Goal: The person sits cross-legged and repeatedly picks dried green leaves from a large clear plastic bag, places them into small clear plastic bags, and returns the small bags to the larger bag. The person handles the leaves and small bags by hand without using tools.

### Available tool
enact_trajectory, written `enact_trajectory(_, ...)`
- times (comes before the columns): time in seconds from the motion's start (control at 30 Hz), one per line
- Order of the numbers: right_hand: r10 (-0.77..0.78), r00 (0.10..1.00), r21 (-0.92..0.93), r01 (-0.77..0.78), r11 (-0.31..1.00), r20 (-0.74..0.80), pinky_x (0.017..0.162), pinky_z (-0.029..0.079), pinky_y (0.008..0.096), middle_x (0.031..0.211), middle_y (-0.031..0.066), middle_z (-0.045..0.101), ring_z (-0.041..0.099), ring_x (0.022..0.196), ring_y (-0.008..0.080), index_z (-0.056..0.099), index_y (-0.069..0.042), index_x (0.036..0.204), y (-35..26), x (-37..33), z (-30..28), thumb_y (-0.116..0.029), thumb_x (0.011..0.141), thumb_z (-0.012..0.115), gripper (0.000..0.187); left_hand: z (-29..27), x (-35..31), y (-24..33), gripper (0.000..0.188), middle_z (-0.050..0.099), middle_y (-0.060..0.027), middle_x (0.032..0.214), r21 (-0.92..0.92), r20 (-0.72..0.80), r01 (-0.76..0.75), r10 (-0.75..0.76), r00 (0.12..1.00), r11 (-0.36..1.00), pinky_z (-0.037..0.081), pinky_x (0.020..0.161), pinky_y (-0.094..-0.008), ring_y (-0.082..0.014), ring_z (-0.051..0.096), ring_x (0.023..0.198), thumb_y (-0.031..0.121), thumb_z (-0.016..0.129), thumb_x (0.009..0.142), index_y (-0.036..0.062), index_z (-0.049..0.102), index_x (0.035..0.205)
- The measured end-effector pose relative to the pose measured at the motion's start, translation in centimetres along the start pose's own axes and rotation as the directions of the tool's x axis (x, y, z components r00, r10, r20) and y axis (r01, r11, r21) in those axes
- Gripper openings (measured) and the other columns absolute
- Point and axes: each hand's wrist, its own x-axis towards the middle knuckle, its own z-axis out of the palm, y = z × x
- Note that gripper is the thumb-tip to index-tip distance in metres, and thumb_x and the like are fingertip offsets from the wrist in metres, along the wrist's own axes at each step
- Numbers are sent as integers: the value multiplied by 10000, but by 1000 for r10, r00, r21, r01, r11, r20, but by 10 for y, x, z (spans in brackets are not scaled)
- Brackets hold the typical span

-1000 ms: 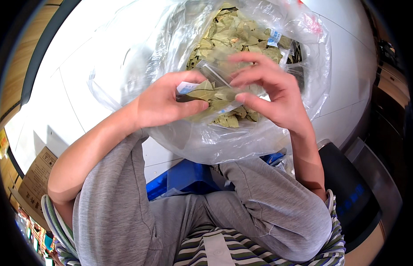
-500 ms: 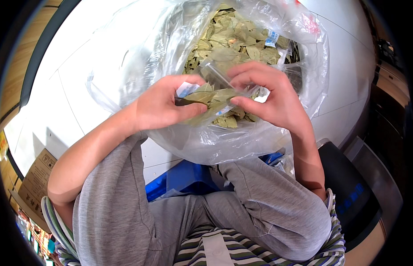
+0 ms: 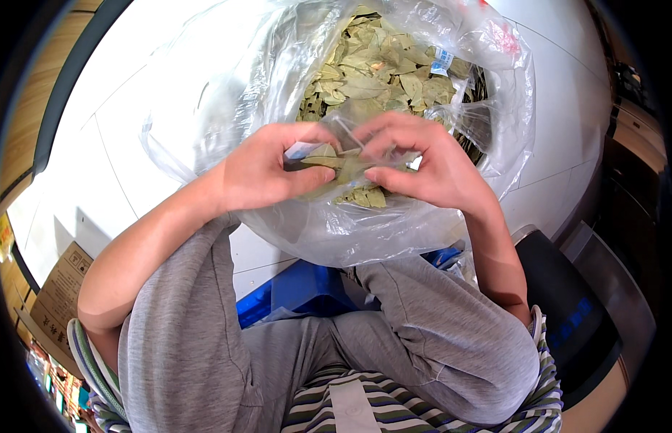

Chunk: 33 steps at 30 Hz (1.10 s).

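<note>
My left hand [image 3: 267,169] is closed on a small clear plastic bag holding bay leaves [image 3: 323,156]; its thumb presses on the near side. At the other end of that bag, my right hand [image 3: 433,162] has its fingers curled and its thumb against the plastic, the fingertips slightly blurred. A strip of the clear film stands up between the two hands. Both hands are over a large clear plastic sack [image 3: 350,242], wide open and filled with loose bay leaves [image 3: 383,68]. A white-and-blue label [image 3: 442,61] lies among those leaves.
The sack stands on white floor tiles [image 3: 119,123] before my bent knees. Beneath it is a blue plastic item [image 3: 300,289]. A cardboard piece [image 3: 60,307] is at left, a black object with a dark seat-like top [image 3: 567,317] at right. More plastic packaging lies by my right knee.
My right hand has shifted slightly left, nearer my left hand, and the small bag's right end is bunched between them. The left hand has hardly moved.
</note>
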Motion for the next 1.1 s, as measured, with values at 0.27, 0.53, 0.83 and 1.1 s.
enact_trajectory(0.27, -5, 1000, -20, 5, 1000, 6, 820, 498, 310, 1126, 99, 678, 642, 946, 192, 688, 4, 847, 14, -3, 6, -94, 808, 731, 114, 2, 2, -2, 212, 678, -57, 991, -13, 16, 46, -46, 999, 999, 489, 822, -293, -132, 612, 908, 112, 677, 911, 34, 643, 1104)
enact_trajectory(0.53, -163, 986, -283, 160, 946, 11, 815, 530, 394, 1182, 159, 651, 660, 969, 336, 705, -2, 949, 7, -4, 1, -168, 835, 701, 201, 0, 2, -3, 271, 666, -79, 1129, 81, 5, -58, 58, 998, 995, 473, 938, -332, -179, 611, 1059, 56, 683, 900, 43, 643, 1168)
enact_trajectory(0.83, 10, 996, 119, 1, 993, -88, 887, 497, 302, 1127, 93, 672, 624, 1076, 183, 630, -19, 1237, 7, 7, -29, -200, 952, 606, 339, -2, -3, -3, 264, 689, -144, 913, 212, 21, 74, -80, 997, 975, 479, 666, -341, -222, 596, 696, 121, 665, 892, 49, 644, 1145)
enact_trajectory(1.1, -38, 968, -265, -31, 964, -250, 728, 510, 289, 1123, 116, 693, 642, 800, 135, 570, -1, 1315, 55, 126, -31, -327, 902, 673, 536, -1, 2, -5, 275, 675, -146, 860, 300, 183, 3, -60, 981, 954, 486, 712, -381, -266, 636, 697, 162, 663, 883, 51, 646, 1134)
